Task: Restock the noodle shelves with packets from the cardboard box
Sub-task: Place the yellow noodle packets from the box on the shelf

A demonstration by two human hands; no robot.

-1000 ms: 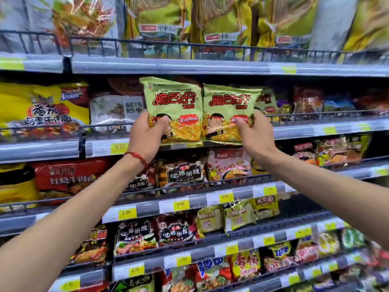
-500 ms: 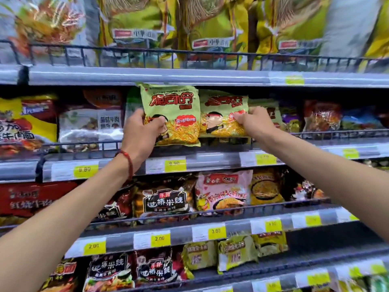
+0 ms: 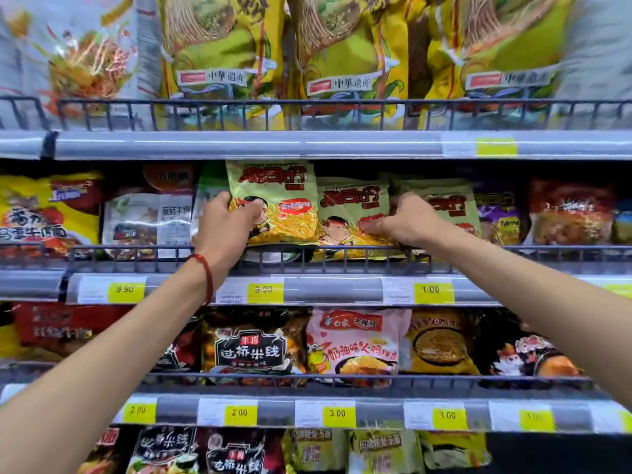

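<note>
Gripping green packets (image 3: pixel 277 203) (tag (image 3: pixel 265 289): 9.90)

Top-shelf packets (image 3: pixel 225 56) partly beyond upper edge

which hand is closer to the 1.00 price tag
Right. The right hand holds the middle green packet just above the 1.00 price tag; the left hand grips the left green packet, farther left.

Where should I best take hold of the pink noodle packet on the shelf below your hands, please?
Probably its upper part, pinched from the front. The pink packet stands upright, its bottom behind the wire rail, with a black packet and a yellow packet flanking it, so only the upper front is free.
</note>
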